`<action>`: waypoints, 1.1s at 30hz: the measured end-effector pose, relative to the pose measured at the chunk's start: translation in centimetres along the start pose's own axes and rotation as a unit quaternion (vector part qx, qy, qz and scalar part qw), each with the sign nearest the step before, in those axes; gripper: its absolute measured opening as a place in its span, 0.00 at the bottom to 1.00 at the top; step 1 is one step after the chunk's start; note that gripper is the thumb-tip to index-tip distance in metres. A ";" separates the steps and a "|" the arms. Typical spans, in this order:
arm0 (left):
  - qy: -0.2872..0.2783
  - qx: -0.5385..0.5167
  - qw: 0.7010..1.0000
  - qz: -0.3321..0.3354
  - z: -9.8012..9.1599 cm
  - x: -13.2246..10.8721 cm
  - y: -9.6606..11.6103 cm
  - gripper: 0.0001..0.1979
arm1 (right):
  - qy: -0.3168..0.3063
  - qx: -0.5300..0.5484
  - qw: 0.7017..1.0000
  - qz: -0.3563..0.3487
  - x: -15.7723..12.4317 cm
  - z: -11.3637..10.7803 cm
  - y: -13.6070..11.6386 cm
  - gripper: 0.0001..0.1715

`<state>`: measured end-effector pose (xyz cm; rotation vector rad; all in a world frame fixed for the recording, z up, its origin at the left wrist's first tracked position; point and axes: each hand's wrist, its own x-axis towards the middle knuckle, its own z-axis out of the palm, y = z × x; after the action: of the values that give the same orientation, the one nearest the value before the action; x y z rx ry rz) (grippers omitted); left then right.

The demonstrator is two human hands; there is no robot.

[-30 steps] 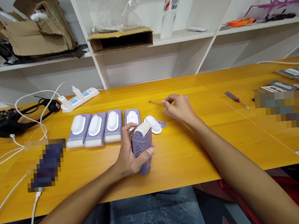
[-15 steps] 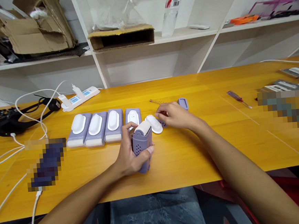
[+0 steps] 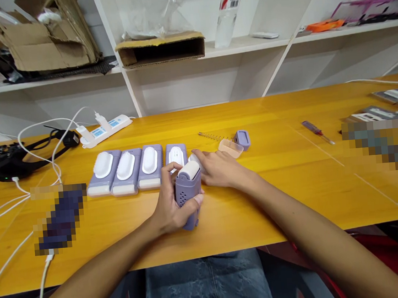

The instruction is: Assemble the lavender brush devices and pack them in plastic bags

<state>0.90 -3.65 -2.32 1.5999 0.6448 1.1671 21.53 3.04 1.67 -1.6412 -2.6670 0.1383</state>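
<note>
My left hand (image 3: 175, 199) is wrapped round a purple plastic case (image 3: 186, 193) with a white roller (image 3: 188, 170) at its upper end and small holes in its side. My right hand (image 3: 217, 168) is closed round a white oval brush (image 3: 193, 159) just beside the roller; the fingers cover most of it, and whether it is lifted I cannot tell. Behind that hand lie a clear cover (image 3: 230, 149), a thin metal spring (image 3: 210, 135) and a small purple cap (image 3: 243, 139). Left of the case stands a row of several similar purple units (image 3: 150, 166) with white oval tops.
A screwdriver (image 3: 317, 132) lies on the right of the wooden table (image 3: 285, 192). A power strip (image 3: 106, 131), white cables, a black headset (image 3: 17, 163) and a blurred-out phone (image 3: 61, 219) occupy the left. White shelving with a cardboard box (image 3: 52, 39) and bottle (image 3: 228, 18) stands behind.
My right hand has moved left and closed over the white oval brush, uncovering the clear cover behind it. My left hand holds the purple case almost unmoved.
</note>
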 end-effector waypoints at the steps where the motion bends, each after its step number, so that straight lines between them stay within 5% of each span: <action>1: 0.000 0.001 1.000 -0.001 0.0 0.0 0.0 0.32 | -0.003 0.002 1.000 -0.001 0.0 0.0 -0.2 0.31; 9: -0.004 -0.017 1.000 -0.006 0.0 0.0 0.3 0.31 | 0.099 0.009 0.992 0.075 0.8 0.2 2.1 0.38; 13: -0.004 -0.024 1.000 -0.004 0.2 0.0 0.5 0.31 | 0.103 0.004 0.990 0.096 1.4 0.5 3.5 0.44; 22: 0.007 -0.015 1.000 0.017 0.0 0.1 0.3 0.32 | 0.087 -0.044 0.990 0.101 1.8 0.7 4.1 0.40; 28: 0.014 -0.010 1.000 0.022 -0.2 0.2 0.3 0.32 | 0.122 -0.049 0.985 0.108 1.4 0.0 4.8 0.26; 33: 0.017 0.002 0.999 0.026 -0.4 0.2 0.3 0.34 | 0.128 -0.054 0.977 0.163 0.9 -0.7 6.6 0.24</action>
<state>0.63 -3.41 -1.95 1.6109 0.6301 1.2355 27.05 6.82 1.82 -1.9651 -2.2411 -0.2066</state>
